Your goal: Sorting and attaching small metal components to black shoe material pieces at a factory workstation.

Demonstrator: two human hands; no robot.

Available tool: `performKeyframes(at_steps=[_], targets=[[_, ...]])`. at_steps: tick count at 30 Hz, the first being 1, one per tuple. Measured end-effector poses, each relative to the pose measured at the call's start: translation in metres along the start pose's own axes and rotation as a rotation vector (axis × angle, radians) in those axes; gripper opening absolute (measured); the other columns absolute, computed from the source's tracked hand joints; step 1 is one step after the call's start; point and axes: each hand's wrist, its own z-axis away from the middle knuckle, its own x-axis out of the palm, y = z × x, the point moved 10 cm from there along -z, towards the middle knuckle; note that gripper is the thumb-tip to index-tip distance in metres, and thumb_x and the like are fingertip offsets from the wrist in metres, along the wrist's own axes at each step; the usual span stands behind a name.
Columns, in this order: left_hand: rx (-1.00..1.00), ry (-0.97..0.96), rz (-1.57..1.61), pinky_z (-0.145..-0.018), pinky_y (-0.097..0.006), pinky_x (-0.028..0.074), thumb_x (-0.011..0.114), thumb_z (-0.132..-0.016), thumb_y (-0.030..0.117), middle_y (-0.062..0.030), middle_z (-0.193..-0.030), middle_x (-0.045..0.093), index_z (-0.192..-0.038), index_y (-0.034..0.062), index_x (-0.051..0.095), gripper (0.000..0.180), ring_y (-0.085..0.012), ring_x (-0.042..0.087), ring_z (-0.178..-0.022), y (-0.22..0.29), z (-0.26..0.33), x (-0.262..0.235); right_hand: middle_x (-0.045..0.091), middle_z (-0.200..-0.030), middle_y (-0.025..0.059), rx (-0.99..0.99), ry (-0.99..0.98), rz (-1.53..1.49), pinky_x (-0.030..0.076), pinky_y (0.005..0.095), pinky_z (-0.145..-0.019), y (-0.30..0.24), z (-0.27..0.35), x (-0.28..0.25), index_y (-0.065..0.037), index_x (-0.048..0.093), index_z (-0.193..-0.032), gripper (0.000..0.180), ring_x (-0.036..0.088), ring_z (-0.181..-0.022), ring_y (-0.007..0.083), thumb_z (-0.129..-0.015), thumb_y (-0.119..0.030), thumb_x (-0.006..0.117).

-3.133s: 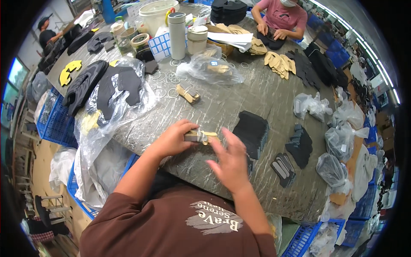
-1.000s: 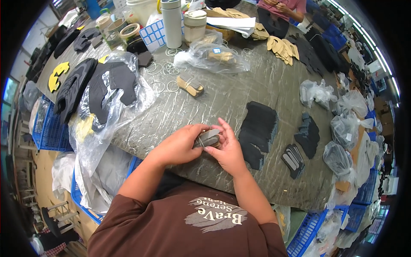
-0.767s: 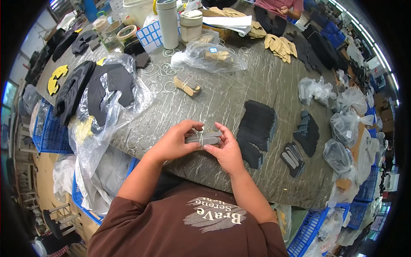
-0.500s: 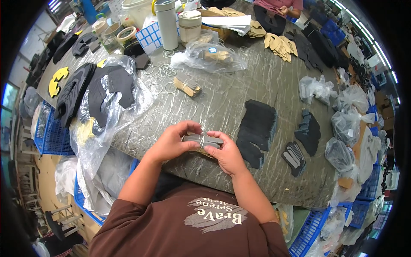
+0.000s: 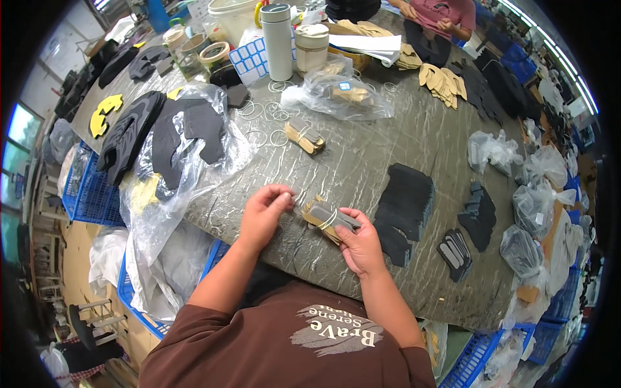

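Banded flat bundle (image 5: 326, 218) in right hand (image 5: 362, 246)

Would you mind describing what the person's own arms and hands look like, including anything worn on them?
Both forearms are bare; no gloves, and no watch or rings can be made out. The left hand and right hand have uncovered fingers. The short sleeves belong to a dark brown T-shirt with a pale printed design on the chest.

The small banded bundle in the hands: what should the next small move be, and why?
Probably set the bundle down beside the finished bundle further up the table. A rubber band already crosses it, the right hand holds it, and the left hand sits just off its end.
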Motion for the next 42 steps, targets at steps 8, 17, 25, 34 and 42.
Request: performKeyframes(at_steps=[8, 17, 25, 34, 42], targets=[[0.607, -0.016, -0.878, -0.061, -0.033, 0.047, 0.07, -0.068, -0.002, -0.0091, -0.079, 0.061, -0.08, 0.0027, 0.062, 0.016, -0.0248, 0.059, -0.069, 0.06, 0.027, 0.073, 0.056, -0.099, 0.0123, -0.105, 0.111, 0.079, 0.055, 0.0303, -0.072, 0.003, 0.002, 0.008, 0.0, 0.041, -0.114, 0.039, 0.061, -0.085, 0.0181, -0.082, 0.005, 0.062], [0.545, -0.005, -0.801, -0.065, -0.037, 0.047, 0.066, -0.07, -0.003, -0.0139, -0.086, 0.057, -0.086, 0.0026, 0.059, 0.019, -0.0305, 0.057, -0.076, 0.038, 0.042, 0.065, 0.052, -0.097, 0.0092, 0.013, 0.062, 0.084, 0.053, 0.0304, -0.067, 0.011, 0.0, 0.011, -0.003, 0.04, -0.104, 0.029, 0.057, -0.084, 0.0157, -0.086, -0.007, 0.062], [0.573, -0.091, -1.019, -0.072, -0.041, 0.043, 0.059, -0.072, -0.007, -0.0154, -0.087, 0.054, -0.089, 0.002, 0.048, 0.022, -0.0334, 0.054, -0.081, 0.035, 0.048, 0.085, 0.05, -0.106, 0.0126, 0.311, -0.089, -0.059, 0.053, 0.0434, -0.073, 0.021, 0.01, 0.012, -0.005, 0.036, -0.105, 0.033, 0.058, -0.091, 0.0227, -0.084, -0.003, 0.061], [-0.029, -0.083, -0.41, -0.062, -0.026, 0.045, 0.057, -0.084, -0.002, -0.0067, -0.082, 0.058, -0.089, 0.0031, 0.046, 0.013, -0.0128, 0.058, -0.073, -0.013, 0.032, 0.049, 0.057, -0.101, 0.0128, 0.286, -0.102, 0.251, 0.05, 0.0236, -0.06, 0.009, 0.016, 0.003, 0.0, 0.034, -0.131, 0.05, 0.063, -0.076, 0.0179, -0.086, 0.002, 0.054], [-0.403, -0.39, -0.364, -0.057, -0.021, 0.041, 0.064, -0.083, 0.01, 0.0028, -0.069, 0.059, -0.081, 0.001, 0.064, 0.009, -0.0044, 0.049, -0.062, -0.028, -0.008, 0.035, 0.059, -0.097, 0.0107, 0.319, -0.288, 0.39, 0.046, 0.0205, -0.065, 0.017, 0.028, 0.023, 0.003, 0.038, -0.134, 0.051, 0.057, -0.073, 0.0103, -0.086, 0.001, 0.054]])
